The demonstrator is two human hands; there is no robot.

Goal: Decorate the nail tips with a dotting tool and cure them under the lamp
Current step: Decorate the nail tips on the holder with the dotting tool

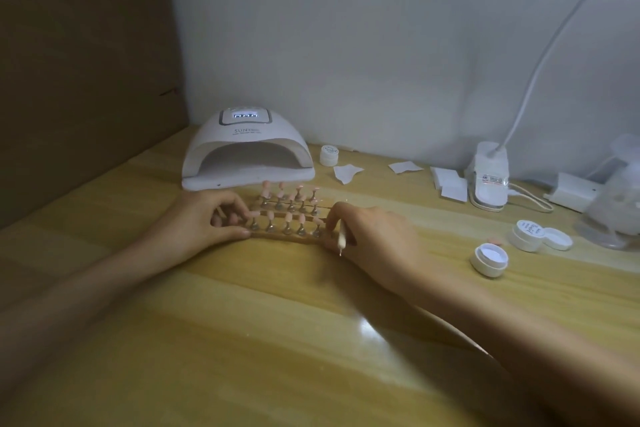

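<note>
A clear holder board (pixel 284 236) with several pink nail tips (pixel 288 217) on metal stands sits on the wooden table, just in front of the white curing lamp (pixel 246 152). My left hand (pixel 207 218) grips the board's left end, thumb along its front edge. My right hand (pixel 374 236) grips the board's right end and also holds a thin white dotting tool (pixel 341 239), whose tip points down toward me. The lamp's display is lit and its opening faces me.
A closed gel pot (pixel 329 155) stands right of the lamp. An open pot (pixel 489 259), another pot with its lid (pixel 540 236) and a loose pink tip (pixel 493 239) lie at the right. Paper wipes (pixel 448 182), a desk-lamp base (pixel 489 180) and a charger (pixel 573 196) line the back.
</note>
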